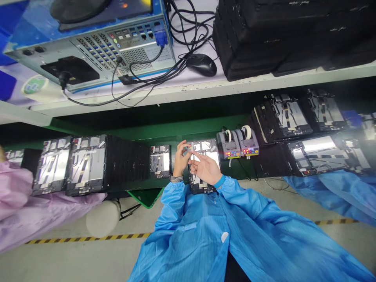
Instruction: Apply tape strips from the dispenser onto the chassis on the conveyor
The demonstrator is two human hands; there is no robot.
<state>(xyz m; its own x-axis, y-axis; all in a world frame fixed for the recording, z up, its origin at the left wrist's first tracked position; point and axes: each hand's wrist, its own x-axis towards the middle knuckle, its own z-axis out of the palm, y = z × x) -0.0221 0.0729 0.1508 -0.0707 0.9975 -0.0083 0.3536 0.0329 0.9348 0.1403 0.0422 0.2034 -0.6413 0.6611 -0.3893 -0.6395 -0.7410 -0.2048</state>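
Note:
In front of me on the green bench lies an opened tablet (pixel 205 186), its silver inside facing up. Over its left upper part my left hand (pixel 181 157) is closed in a pinch, thumb and forefinger curled together. My right hand (pixel 207 168) reaches in from the right above the same tablet, its fingertips drawn close to the left hand's. Whatever the fingertips hold is too small to make out. To the right stand two grey tape dispensers (pixel 238 144) with lit red digits and white tape rolls. Another opened tablet (pixel 160 161) lies left of my hands.
Tall stacks of opened tablets (pixel 86 164) stand at left, with more tablets (pixel 290 115) at right. A shelf (pixel 188 89) above carries a computer case (pixel 141 58), cables, a mouse (pixel 201 64) and black stacks. A pink sleeve (pixel 14 188) and a blue sleeve (pixel 331 192) belong to people alongside.

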